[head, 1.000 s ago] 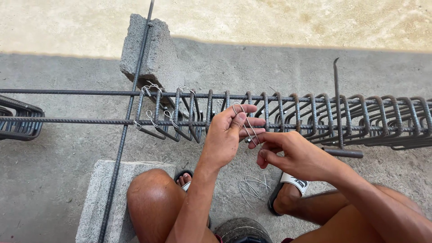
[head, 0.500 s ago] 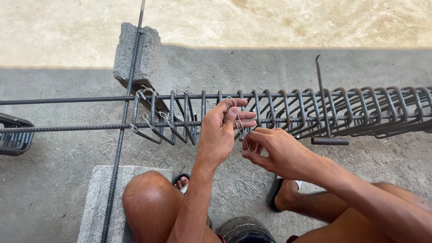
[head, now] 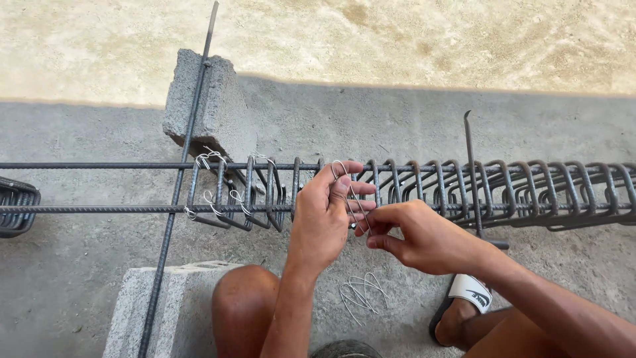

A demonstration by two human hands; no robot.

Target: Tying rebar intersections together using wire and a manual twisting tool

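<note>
My left hand (head: 326, 215) and my right hand (head: 419, 237) meet in front of a rebar cage (head: 424, 192) of long bars carrying many bent stirrups. Both hands pinch a thin looped tie wire (head: 351, 192), whose loop rises above my left fingertips beside a stirrup. Two stirrups at the left (head: 218, 199) carry twisted wire ties on the long bars. A small bundle of cut wire pieces (head: 361, 292) lies on the ground below my hands, between my knees.
A concrete block (head: 209, 109) supports a crossing bar (head: 182, 179) behind the cage; another block (head: 165, 311) sits near my left knee. A hooked metal tool (head: 472, 172) stands among the stirrups at right. More stirrups (head: 16, 205) lie far left. Sandy ground lies beyond.
The view has shifted so the cage sits more to the right. My hands stay together on the wire, with its loop now raised above my left fingers.
</note>
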